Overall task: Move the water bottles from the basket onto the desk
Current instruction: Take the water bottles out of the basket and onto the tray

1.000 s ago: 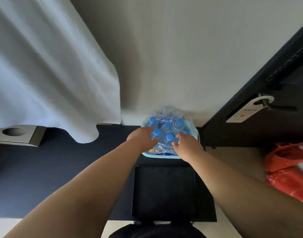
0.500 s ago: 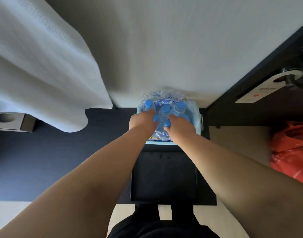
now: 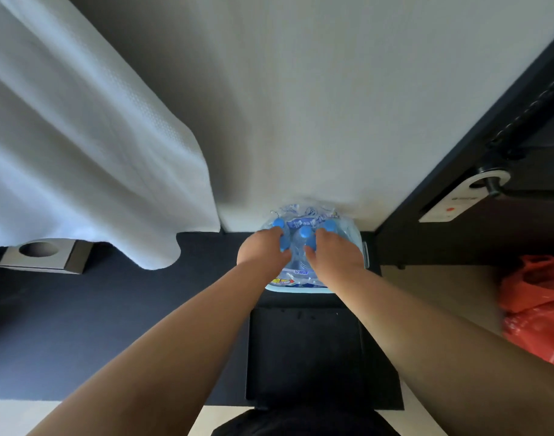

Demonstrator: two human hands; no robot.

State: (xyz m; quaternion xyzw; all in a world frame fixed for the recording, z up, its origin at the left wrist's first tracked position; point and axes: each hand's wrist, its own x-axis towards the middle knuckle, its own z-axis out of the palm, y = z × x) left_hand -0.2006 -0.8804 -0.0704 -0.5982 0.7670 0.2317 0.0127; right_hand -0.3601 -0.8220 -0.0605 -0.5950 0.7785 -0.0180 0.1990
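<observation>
A light blue basket (image 3: 296, 289) stands against the white wall, at the right end of the dark surface (image 3: 112, 309). Inside it is a pack of clear water bottles (image 3: 305, 231) with blue caps, partly in torn plastic wrap. Both my arms reach down into it. My left hand (image 3: 263, 251) curls around the neck of a bottle on the left side of the pack. My right hand (image 3: 335, 258) is closed over a bottle on the right side. My fingers hide the caps nearest me; three caps show behind them.
A black square seat or stand (image 3: 304, 350) lies just in front of the basket. A white curtain (image 3: 80, 152) hangs at the left above a grey box (image 3: 46, 256) with a round hole. At the right are a dark door (image 3: 505, 215) with a hanging tag and an orange-red plastic bag (image 3: 539, 309).
Both hands have moved further into the pack and their fingers have closed on bottles. The basket has not moved.
</observation>
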